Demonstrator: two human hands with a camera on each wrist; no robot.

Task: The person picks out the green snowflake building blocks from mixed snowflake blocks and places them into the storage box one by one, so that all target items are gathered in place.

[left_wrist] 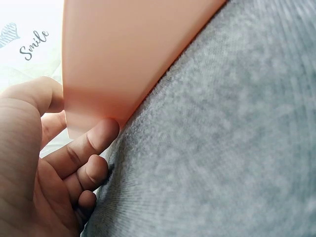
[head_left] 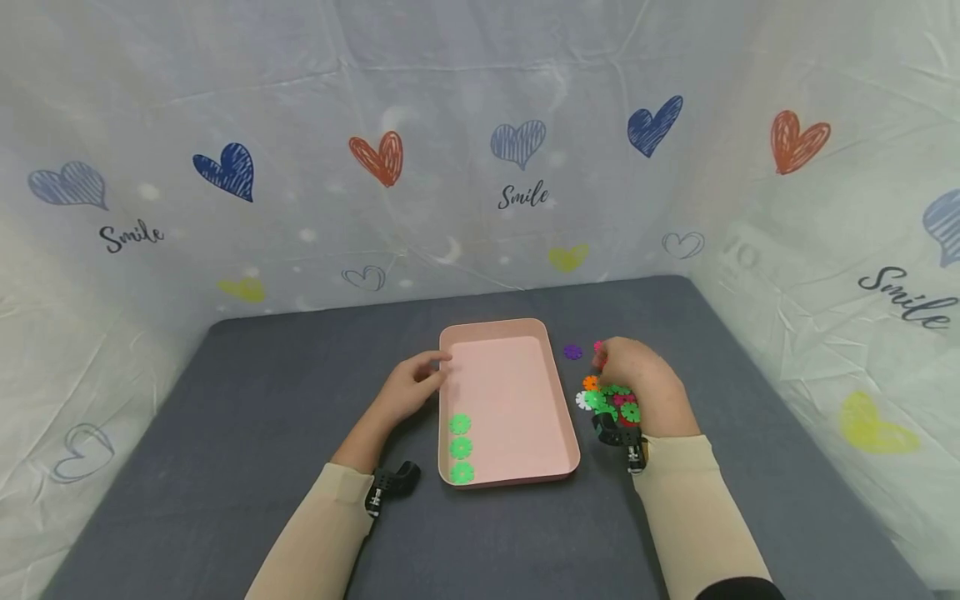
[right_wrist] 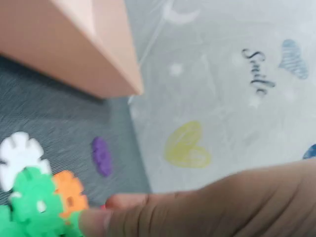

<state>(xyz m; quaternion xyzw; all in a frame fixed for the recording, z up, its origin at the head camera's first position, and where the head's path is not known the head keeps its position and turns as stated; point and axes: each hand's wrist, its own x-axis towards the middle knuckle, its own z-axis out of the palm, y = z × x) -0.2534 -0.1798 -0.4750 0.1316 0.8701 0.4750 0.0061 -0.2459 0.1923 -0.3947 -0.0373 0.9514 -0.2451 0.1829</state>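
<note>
My left hand [head_left: 408,385] holds the left wall of a pink tray [head_left: 517,400], with a finger over the rim and others against the outer side [left_wrist: 123,54]. Three green snowflake discs [head_left: 461,448] lie in a column inside the tray's near left corner. To the right of the tray, my right hand [head_left: 637,371] reaches down over a loose pile of snowflake discs. Its curled fingers are at a pink disc [head_left: 597,347], mostly hidden by them. Beneath and beside the hand lie green discs [right_wrist: 37,197], an orange disc [right_wrist: 70,193] and a white disc [right_wrist: 22,155].
A purple disc [head_left: 573,352] lies apart from the pile, close to the tray's right wall. Grey cloth [head_left: 300,400] covers the table. White curtains [head_left: 450,233] printed with hearts and "Smile" hang along the back and sides. Both wrists carry black camera straps [head_left: 390,483].
</note>
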